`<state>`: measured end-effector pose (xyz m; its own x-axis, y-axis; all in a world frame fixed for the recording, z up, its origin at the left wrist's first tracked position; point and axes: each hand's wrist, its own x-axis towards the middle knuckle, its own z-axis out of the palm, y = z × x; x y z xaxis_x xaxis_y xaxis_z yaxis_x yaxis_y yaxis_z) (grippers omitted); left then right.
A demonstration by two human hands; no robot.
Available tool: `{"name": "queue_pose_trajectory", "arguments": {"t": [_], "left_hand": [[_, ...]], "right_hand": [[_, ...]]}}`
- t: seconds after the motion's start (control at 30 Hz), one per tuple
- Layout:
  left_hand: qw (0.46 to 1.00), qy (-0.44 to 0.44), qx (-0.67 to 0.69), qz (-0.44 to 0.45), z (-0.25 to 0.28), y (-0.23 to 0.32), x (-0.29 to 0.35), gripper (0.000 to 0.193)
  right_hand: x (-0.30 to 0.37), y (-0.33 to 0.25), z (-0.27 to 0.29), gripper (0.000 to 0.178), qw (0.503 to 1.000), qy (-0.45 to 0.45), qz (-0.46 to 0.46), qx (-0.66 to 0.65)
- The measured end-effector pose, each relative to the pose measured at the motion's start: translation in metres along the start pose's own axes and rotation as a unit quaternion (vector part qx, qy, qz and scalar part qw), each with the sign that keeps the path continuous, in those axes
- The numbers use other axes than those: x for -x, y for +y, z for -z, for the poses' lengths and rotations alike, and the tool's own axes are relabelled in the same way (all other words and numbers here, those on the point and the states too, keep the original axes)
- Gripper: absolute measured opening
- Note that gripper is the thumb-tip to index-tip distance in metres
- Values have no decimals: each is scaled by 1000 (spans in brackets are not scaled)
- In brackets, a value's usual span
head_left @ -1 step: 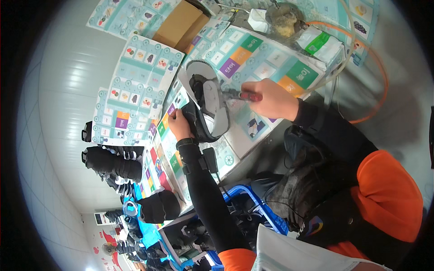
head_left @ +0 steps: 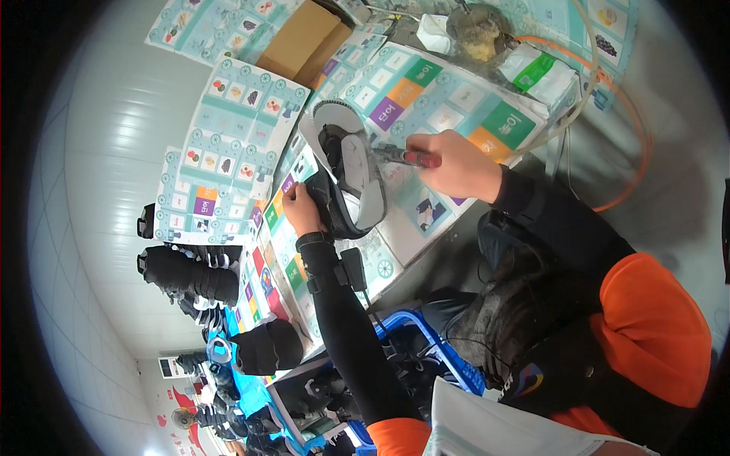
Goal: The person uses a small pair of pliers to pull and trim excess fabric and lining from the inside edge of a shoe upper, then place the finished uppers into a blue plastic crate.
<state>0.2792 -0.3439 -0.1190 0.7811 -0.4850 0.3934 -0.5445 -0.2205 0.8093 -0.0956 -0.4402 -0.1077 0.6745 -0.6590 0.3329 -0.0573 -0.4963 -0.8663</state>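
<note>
A shoe (head_left: 368,196) with a light-grey rim, black sides and a whitish inside lies tilted on the paper-covered table. My left hand (head_left: 303,210) grips its black side, fingers curled round the edge nearest the wall panels. In my right hand (head_left: 461,166) is a slim tool (head_left: 420,159) with a red handle and a dark, greyish head. Its head points at the shoe's grey rim and reaches close to it; whether it touches cannot be made out. My fingers wrap round the handle, and the tool's exact kind is unclear.
Beyond the shoe stands an open cardboard box (head_left: 300,42). A white-and-green packet (head_left: 540,76) and a grimy round container (head_left: 480,34) sit at the far right, near an orange hose (head_left: 645,144). Stacked black shoe parts (head_left: 190,275) line the left; a blue crate (head_left: 449,357) stands below the table edge.
The tool in my right hand, blurred before, now shows more sharply, with its head slightly shifted beside the shoe's rim. My left hand and the shoe stay in place.
</note>
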Motion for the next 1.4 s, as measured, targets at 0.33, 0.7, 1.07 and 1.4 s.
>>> {"name": "queue_pose_trajectory", "arguments": {"t": [0.33, 0.7, 1.07, 1.4], "left_hand": [[995, -30, 87, 34, -9, 7, 13, 33], [998, -8, 63, -5, -7, 24, 31, 36], [989, -5, 145, 29, 12, 43, 46, 34], [954, -85, 277, -81, 29, 43, 28, 34]], "right_hand": [[5, 12, -1, 33, 997, -69, 16, -12], [-1, 16, 4, 35, 999, -43, -20, 11], [0, 4, 1, 28, 984, -175, -40, 2], [8, -16, 33, 29, 990, -59, -15, -128]]}}
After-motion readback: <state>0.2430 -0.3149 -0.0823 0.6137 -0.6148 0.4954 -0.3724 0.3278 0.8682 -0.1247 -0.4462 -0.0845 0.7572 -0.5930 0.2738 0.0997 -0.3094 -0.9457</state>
